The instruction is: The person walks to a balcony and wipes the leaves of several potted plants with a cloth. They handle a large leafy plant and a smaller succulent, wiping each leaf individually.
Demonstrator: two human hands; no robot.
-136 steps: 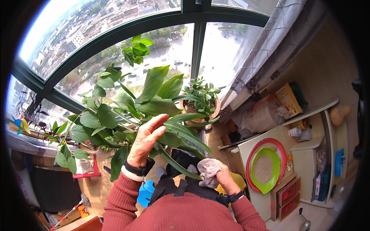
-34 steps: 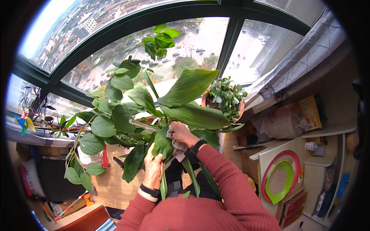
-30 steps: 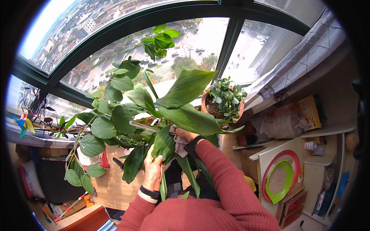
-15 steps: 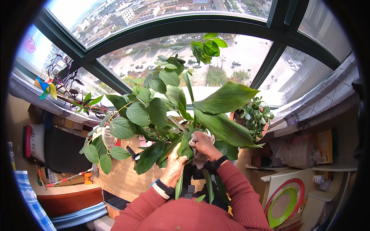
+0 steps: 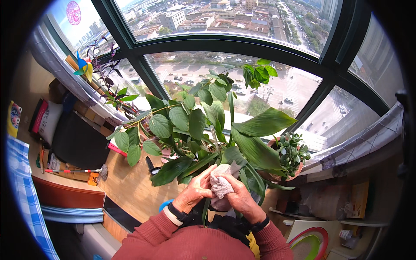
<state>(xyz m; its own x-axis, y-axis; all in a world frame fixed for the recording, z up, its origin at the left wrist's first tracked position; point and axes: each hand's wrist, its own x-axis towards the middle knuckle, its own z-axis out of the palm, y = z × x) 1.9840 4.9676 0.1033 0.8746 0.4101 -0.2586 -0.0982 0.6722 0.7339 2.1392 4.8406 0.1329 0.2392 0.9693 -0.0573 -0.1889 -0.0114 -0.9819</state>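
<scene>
A crumpled pinkish-grey cloth (image 5: 222, 186) is bunched between my two hands, in front of a large broad-leaved plant (image 5: 255, 145). My left hand (image 5: 193, 193) grips the cloth's left side with curled fingers. On the other side my right hand (image 5: 243, 201) closes round it, thumb on top. Part of the cloth lies against a wide green leaf (image 5: 234, 157) just beyond my fingers. The leaf's lower part is hidden behind the cloth and hands. A branch with rounder leaves (image 5: 178, 118) spreads to the left.
A potted succulent (image 5: 291, 158) stands right of the big leaves, by the window frame (image 5: 242, 45). Purple-leaved stems (image 5: 113, 80) and a pinwheel (image 5: 84, 67) are at the far left. Below lie a wooden floor (image 5: 125, 190), a dark chair (image 5: 80, 128) and right-hand shelves (image 5: 329, 221).
My left hand has let go of the leaf and taken hold of the cloth, which my right hand was pressing on that leaf. Both hands are now together. The view has shifted.
</scene>
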